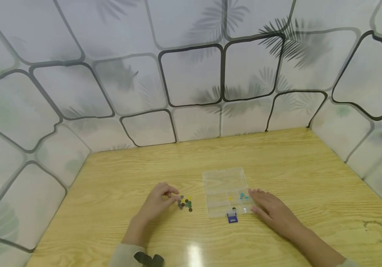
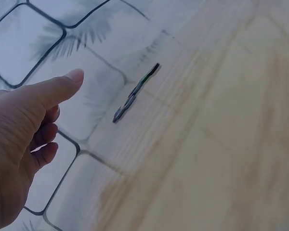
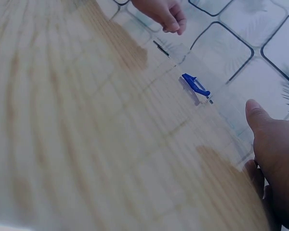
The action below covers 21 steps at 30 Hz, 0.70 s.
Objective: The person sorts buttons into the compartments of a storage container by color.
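Observation:
Small flat round pieces (image 1: 186, 204) in black, grey, green and yellow lie in a loose cluster on the table. My left hand (image 1: 159, 200) hovers at the cluster's left side, thumb extended and fingers loosely bent, with nothing seen between them; the left wrist view shows the thumb apart from the fingers. A clear plastic compartment box (image 1: 218, 204) stands with its lid (image 1: 224, 178) folded back. Blue pieces (image 1: 243, 196), a yellow one (image 1: 229, 198) and a dark one (image 1: 234, 208) sit in its compartments. My right hand (image 1: 274, 213) rests beside the box, fingertips right at its right edge.
A blue latch (image 1: 232, 218) juts from the box's front edge. The wood-grain table (image 1: 127, 167) meets patterned fabric walls (image 1: 197, 74) at the back and sides. A dark band (image 1: 149, 259) is on my left wrist.

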Available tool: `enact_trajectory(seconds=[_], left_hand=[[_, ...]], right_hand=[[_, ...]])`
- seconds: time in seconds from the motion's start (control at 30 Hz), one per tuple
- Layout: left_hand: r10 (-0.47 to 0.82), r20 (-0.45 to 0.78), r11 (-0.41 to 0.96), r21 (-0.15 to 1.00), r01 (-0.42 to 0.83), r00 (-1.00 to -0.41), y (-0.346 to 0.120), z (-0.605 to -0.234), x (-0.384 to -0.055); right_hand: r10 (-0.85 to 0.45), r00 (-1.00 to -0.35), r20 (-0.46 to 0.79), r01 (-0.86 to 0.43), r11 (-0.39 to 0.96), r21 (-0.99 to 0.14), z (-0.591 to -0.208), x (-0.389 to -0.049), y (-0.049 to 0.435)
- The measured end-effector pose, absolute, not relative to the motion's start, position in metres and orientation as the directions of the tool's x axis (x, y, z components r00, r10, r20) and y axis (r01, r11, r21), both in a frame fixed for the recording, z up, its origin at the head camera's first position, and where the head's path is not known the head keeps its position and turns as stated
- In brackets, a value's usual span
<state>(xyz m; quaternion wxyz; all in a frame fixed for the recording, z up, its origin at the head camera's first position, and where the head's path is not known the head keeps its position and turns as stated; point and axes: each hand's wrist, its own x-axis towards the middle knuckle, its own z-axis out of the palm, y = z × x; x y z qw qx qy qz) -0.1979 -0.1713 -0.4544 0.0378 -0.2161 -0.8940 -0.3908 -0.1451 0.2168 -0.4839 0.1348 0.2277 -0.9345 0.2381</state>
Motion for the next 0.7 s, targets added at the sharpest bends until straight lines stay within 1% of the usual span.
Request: enact_trajectory(seconds=[0.17,0.37,0.57,0.7], left_hand=[[0.367,0.208,0.611,0.682,0.403,-0.907,-0.177,-0.459,-0.202],[0.408,0.148,0.585,0.715,0.383,-0.901,-0.181,-0.468,-0.206],[0.478,0.147,0.583,0.685,0.438,-0.866,-0.182,-0.473,-0.207],[0.498,0.153,0.594,0.657,0.464,-0.854,-0.182,-0.474,-0.207]], right_hand=[[-0.360,-0.858,0.366,-0.491,0.785,-0.378,-0.484,-0.145,0.217],[-0.361,-0.857,0.367,-0.492,0.786,-0.375,-0.485,-0.145,0.217],[-0.364,-0.856,0.367,-0.495,0.782,-0.378,-0.486,-0.145,0.217],[-0.365,-0.855,0.368,-0.497,0.780,-0.380,-0.486,-0.146,0.217]])
